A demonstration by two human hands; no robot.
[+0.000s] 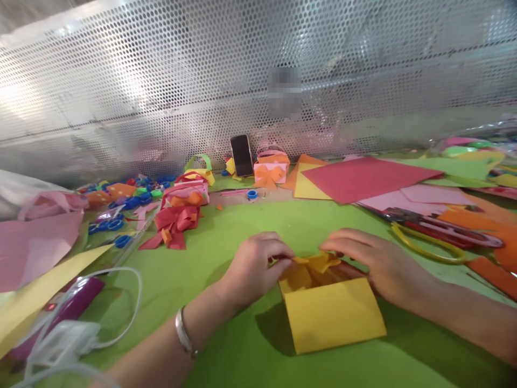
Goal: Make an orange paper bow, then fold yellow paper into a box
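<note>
A folded yellow paper piece [333,315] lies on the green table cover [226,237] near the front middle. At its far end sits a crumpled orange-yellow paper bow [317,264]. My left hand [254,267], with a silver bracelet on the wrist, pinches the bow's left side with closed fingers. My right hand [377,261] rests over the bow's right side, its fingers curled onto the paper.
Scissors with a yellow handle [428,234] lie to the right on coloured paper sheets [363,178]. Small paper bags [270,167], a red paper bow [173,223], blue caps [133,202] and a phone [241,155] stand at the back. A white cable [121,307] lies at left. A perforated metal wall rises behind.
</note>
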